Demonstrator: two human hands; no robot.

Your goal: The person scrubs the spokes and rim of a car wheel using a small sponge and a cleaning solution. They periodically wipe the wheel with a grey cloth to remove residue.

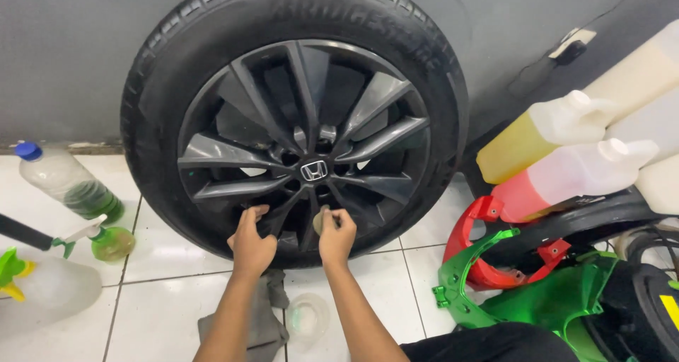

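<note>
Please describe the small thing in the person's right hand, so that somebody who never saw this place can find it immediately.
Start at the big car wheel with dark grey spokes, standing on the white tiled floor. Two hands work at its lower spokes; the right hand pinches a small round yellowish applicator pad against a spoke just below the centre cap. Unlike the grey cloth lying on the floor below, it is pale, small and held.
</note>
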